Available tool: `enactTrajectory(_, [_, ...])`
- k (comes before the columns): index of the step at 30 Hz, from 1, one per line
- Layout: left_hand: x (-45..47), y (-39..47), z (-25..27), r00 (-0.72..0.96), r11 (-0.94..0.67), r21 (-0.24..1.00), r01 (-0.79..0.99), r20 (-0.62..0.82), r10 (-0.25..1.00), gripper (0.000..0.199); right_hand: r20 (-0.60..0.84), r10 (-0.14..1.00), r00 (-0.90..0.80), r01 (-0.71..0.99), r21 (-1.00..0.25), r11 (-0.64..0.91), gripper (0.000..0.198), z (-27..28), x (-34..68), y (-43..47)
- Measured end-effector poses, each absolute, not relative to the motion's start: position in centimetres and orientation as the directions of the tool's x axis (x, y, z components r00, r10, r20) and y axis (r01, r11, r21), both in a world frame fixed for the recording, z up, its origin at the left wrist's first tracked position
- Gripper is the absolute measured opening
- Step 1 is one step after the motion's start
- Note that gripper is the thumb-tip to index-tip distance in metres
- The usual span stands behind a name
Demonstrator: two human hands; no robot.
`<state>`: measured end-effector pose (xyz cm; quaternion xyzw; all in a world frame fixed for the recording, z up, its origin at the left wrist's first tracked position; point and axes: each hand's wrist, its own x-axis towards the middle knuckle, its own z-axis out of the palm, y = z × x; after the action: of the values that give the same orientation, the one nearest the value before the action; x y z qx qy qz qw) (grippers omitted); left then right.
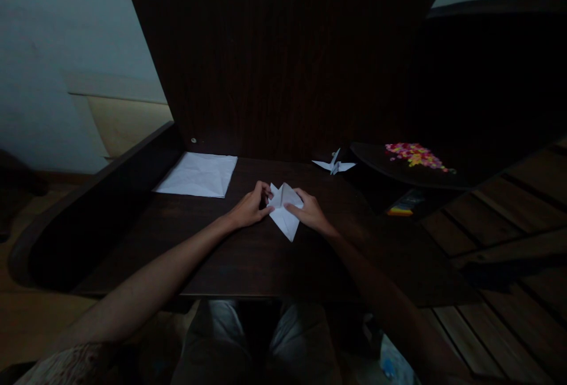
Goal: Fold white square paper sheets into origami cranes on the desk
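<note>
Over the dark desk, a partly folded piece of white origami paper (287,225) is held between my two hands, one corner pointing down toward me and smaller points sticking up. My left hand (253,205) pinches its left edge between thumb and curled fingers. From the right side, my right hand (310,212) grips it, thumb lying across the front and fingers behind, mostly hidden. A finished white paper crane (335,164) stands behind and to the right. At the back left lies a stack of white paper sheets (199,175) with crease marks.
The dark wooden desk (212,261) has a raised side panel (110,196) on the left and a tall back panel (283,66). To the right, a small shelf (376,163) bears pink and yellow small pieces (416,156). A colourful item (401,211) sits beneath it.
</note>
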<state>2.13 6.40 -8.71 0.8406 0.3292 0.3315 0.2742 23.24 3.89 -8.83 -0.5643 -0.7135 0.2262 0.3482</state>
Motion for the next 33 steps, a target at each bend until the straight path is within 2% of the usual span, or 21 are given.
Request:
enactTrajectory(4, [1.9, 6.4, -8.4, 0.64, -0.715, 0.568, 0.408, 0.381, 0.667, 0.009, 0.228, 0.965, -0.13, 0.534, -0.804, 0.261, 0.032, -8.3, 23.3, 3.6])
enactTrajectory(8, [1.8, 6.5, -8.4, 0.663, -0.742, 0.508, 0.437, 0.376, 0.647, 0.019, 0.155, 0.962, -0.226, 0.37, -0.9, 0.232, 0.039, -7.5, 23.6, 3.3])
enactTrajectory(12, [1.8, 6.4, -8.7, 0.656, -0.738, 0.419, 0.529, 0.35, 0.669, 0.034, 0.131, 0.961, -0.242, 0.369, -0.904, 0.216, 0.043, -7.7, 23.8, 3.5])
enactTrajectory(17, [1.6, 6.3, -8.5, 0.674, -0.721, 0.35, 0.598, 0.267, 0.689, 0.051, 0.267, 0.936, -0.23, 0.514, -0.783, 0.35, 0.045, -8.5, 23.8, 4.0])
enactTrajectory(22, [1.7, 6.3, -8.4, 0.715, -0.713, 0.337, 0.615, 0.144, 0.684, 0.056, 0.322, 0.899, -0.296, 0.663, -0.608, 0.436, 0.042, -8.4, 23.9, 3.6])
enactTrajectory(28, [1.6, 6.2, -8.5, 0.741, -0.732, 0.353, 0.583, 0.138, 0.657, 0.058, 0.272, 0.864, -0.425, 0.732, -0.459, 0.504, 0.034, -8.8, 23.7, 3.3])
enactTrajectory(33, [1.8, 5.9, -8.4, 0.724, -0.718, 0.378, 0.585, 0.156, 0.672, 0.077, 0.278, 0.838, -0.47, 0.722, -0.426, 0.546, 0.037, -8.9, 23.7, 3.4])
